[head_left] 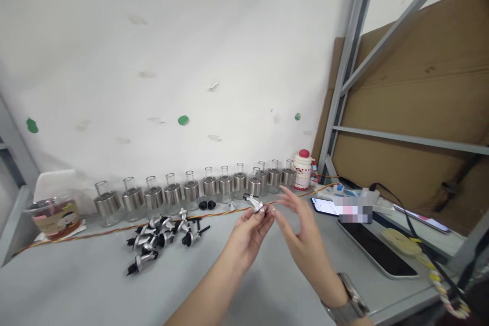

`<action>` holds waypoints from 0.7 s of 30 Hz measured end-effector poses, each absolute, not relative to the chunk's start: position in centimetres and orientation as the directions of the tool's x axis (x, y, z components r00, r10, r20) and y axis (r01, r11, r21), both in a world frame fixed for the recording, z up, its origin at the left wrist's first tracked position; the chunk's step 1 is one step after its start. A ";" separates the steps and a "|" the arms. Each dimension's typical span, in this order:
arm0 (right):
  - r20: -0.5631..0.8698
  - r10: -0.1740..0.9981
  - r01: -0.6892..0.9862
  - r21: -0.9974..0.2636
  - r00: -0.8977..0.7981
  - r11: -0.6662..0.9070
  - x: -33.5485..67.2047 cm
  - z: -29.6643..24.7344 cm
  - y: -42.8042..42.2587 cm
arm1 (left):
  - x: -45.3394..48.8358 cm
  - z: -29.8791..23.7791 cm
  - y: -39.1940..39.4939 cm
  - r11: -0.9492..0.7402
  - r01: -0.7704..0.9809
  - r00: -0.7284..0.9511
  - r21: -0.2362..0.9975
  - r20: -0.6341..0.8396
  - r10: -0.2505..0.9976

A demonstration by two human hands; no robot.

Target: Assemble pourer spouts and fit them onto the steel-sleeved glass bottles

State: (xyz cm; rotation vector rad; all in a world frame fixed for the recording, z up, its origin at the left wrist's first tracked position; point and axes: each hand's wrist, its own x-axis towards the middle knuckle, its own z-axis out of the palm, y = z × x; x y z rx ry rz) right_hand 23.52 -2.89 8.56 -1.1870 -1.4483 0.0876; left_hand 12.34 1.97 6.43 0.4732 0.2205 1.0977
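My left hand (250,232) is raised over the grey table (84,285) and pinches a small silver pourer spout (256,204) with a black tip at its fingertips. My right hand (301,232), with a watch on the wrist, is right beside it with fingers spread and blurred, nothing visibly in it. A pile of several more silver and black spouts (162,237) lies to the left on the table. Behind, a row of several glass bottles with steel collars (191,191) stands along the white wall.
A tub with a label (55,214) sits at far left. A white and red flask (303,169) stands at the row's right end. A lit phone (324,206), a dark tablet (376,249), a power strip and cables lie right. A red-yellow wire (114,232) crosses the table. A metal rack backed with cardboard stands at right.
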 end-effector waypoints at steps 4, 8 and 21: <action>0.650 0.749 0.543 -0.679 0.129 0.495 22.5 6.4 -1.5 | 11.8 6.9 1.6 0.398 -0.816 0.439 0.420 0.000 0.899; 0.701 0.693 0.577 -0.640 0.167 0.508 22.3 7.1 -1.0 | 12.9 5.9 1.6 0.410 -0.850 0.395 0.332 -0.112 0.912; 0.636 0.771 0.829 -0.418 -0.026 0.373 24.0 5.9 0.4 | 18.4 2.9 -1.0 0.500 -0.832 0.441 0.240 -0.260 0.859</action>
